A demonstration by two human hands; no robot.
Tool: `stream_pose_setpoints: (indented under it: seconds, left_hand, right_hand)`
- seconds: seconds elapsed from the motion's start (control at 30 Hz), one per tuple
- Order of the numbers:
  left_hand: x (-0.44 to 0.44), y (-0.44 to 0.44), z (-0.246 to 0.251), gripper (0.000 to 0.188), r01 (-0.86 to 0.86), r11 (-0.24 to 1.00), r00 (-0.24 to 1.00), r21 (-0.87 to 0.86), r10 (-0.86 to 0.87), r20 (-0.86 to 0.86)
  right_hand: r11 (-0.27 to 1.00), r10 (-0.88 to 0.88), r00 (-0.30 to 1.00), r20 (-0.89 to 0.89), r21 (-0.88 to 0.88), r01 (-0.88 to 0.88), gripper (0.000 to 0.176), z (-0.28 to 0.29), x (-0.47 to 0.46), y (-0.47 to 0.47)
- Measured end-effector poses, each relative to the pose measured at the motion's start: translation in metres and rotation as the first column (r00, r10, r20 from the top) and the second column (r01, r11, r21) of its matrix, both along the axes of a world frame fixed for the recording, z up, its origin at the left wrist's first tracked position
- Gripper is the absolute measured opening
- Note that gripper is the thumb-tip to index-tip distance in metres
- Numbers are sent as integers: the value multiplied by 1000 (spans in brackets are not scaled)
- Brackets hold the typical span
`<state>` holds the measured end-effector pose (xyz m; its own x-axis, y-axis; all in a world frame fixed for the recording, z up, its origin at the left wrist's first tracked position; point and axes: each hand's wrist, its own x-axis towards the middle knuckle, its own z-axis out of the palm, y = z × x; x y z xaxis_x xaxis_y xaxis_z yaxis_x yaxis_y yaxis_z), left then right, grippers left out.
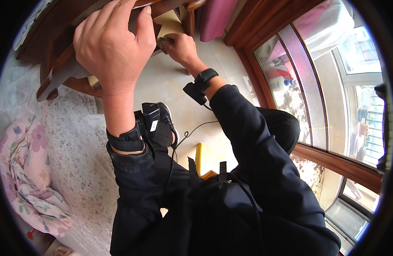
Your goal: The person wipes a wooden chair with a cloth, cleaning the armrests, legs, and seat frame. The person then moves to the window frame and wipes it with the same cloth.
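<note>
My left hand (115, 44) is raised at the top left, its fingers over the edge of a dark brown wooden piece of furniture (60, 62); the fingertips run out of the picture. Lower and to the right, my right hand (180, 48) is closed around a small greenish thing (164, 44), too small to name, beside the furniture's underside. A pale panel (169, 24) shows between the wooden parts just behind that hand. Black straps with small devices sit on both wrists.
A bed with a patterned cover (78, 137) and a bunched floral quilt (33, 179) lies on the left. Pale floor tiles (215, 54) lie below the hands. A wood-framed glass door (267, 92) stands on the right, a pink curtain (215, 19) at the top. A cable crosses the floor.
</note>
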<state>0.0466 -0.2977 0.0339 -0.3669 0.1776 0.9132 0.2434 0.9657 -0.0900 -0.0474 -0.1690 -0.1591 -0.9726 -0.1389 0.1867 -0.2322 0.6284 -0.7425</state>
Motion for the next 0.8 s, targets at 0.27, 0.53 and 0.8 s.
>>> stream_pose_setpoints:
  seconds: [0.27,0.53,0.8]
  left_hand:
    - [7,3,1,25,-60,998,995,19,58,81]
    - [-5,-12,-1,21,362,923,906,132,-316,-281]
    - [54,-36,-2,21,371,823,929,430,-327,-176]
  right_hand:
    - [991,89,991,-98,105,-79,24,-17,9,-29]
    - [940,-72,985,155,-320,119,33,-10,57,-7]
    - [461,218,833,508,-806,371,37,-37,54,-23]
